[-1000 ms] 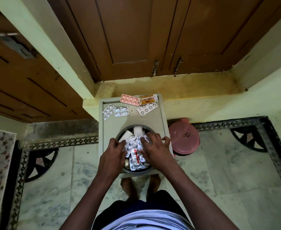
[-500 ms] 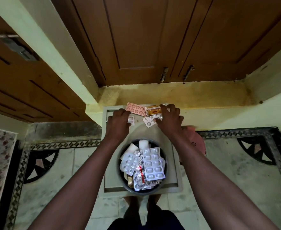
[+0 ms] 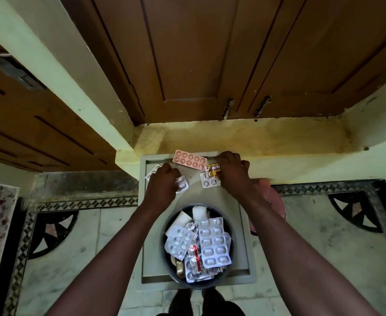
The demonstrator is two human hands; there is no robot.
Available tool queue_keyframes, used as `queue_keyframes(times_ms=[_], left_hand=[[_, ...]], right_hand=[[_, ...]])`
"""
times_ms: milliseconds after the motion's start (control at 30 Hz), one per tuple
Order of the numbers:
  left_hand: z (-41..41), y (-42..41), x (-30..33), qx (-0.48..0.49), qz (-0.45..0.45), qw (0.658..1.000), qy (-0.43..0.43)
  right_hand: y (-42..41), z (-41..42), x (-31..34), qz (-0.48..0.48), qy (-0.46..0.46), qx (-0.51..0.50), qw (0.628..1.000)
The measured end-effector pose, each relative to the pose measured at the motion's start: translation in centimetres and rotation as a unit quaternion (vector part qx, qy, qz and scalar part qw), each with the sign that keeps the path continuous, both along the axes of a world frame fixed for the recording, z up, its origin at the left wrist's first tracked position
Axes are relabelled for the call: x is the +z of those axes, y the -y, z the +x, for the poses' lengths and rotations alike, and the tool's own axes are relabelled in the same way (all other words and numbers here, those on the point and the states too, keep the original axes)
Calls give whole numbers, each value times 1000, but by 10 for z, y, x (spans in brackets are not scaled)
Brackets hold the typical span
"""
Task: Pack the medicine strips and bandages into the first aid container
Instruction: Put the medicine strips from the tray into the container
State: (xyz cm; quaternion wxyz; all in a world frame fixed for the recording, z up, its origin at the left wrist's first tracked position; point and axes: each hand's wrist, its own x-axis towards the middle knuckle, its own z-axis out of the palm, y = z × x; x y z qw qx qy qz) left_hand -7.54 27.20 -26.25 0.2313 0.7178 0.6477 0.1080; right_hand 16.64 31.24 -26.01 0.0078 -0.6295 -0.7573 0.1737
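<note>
container [image 3: 197, 282] on stool [image 3: 244, 258], nearer the person than both hands | strips [image 3: 213, 242] in container | left hand [image 3: 163, 184] on small strip [image 3: 182, 184] | long strip [image 3: 189, 161] between the hands, beyond | right hand [image 3: 231, 173] on packet [image 3: 212, 169] and strip [image 3: 209, 182]

Container [image 3: 168, 254] seems crammed; stool [image 3: 193, 192] centre bare.

The blister strips [image 3: 214, 242] in the dark plastic container [image 3: 168, 267] looked like shiny silver foil; the stool [image 3: 244, 256] was matt grey plastic, the doors [image 3: 187, 53] smooth brown wood.
</note>
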Motion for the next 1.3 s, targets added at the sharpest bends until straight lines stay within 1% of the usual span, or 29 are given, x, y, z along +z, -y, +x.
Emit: queue_keyframes(times_ms=[133, 267, 367, 433, 500, 567, 667, 733, 800, 867, 900, 967, 1033, 1067, 1100, 1167, 1233, 1267, 1300], left_hand=[[-4, 10, 7, 62, 22, 994, 92], [2, 32, 39, 125, 52, 974, 180], [12, 57, 63, 192, 11, 944, 267], [18, 79, 73, 216, -18, 930, 296], [24, 106, 82, 219, -17, 927, 304], [26, 130, 88, 223, 21, 931, 288], [23, 154, 87, 232, 50, 932, 273], [22, 163, 85, 236, 19, 929, 285], [22, 168, 82, 246, -67, 920, 299], [22, 169, 75, 257, -162, 902, 307], [21, 167, 71, 253, -185, 904, 291], [22, 163, 68, 237, -190, 924, 233], [25, 157, 73, 218, -164, 942, 194], [27, 154, 76, 211, -150, 948, 186], [28, 151, 79, 206, -137, 953, 176], [24, 145, 84, 193, -100, 966, 141], [16, 135, 86, 185, -60, 973, 122], [11, 127, 85, 185, -42, 973, 128], [8, 117, 85, 185, -20, 974, 132]], right_hand=[[6, 3, -4, 52, -12, 2, 999], [16, 4, -7, 89, -18, 2, 996], [24, 4, -1, 96, -38, -7, 995], [31, 5, 12, 110, -68, -23, 991], [49, 6, 28, 144, -104, -47, 983], [74, 7, 41, 181, -147, -58, 971], [116, 2, 55, 184, -249, -68, 948], [143, -4, 61, 169, -300, -102, 933], [168, -10, 63, 132, -337, -147, 921], [188, -14, 64, 100, -364, -185, 908], [194, -15, 64, 92, -374, -197, 901], [199, -16, 64, 83, -393, -216, 890], [197, -18, 62, 41, -413, -252, 874], [195, -19, 60, 23, -408, -260, 875], [193, -18, 56, 22, -389, -250, 886], [190, -16, 49, 50, -311, -175, 933], [188, -18, 52, 93, -197, -91, 972], [185, -19, 52, 120, -151, -61, 979], [180, -19, 54, 148, -129, -46, 980]])
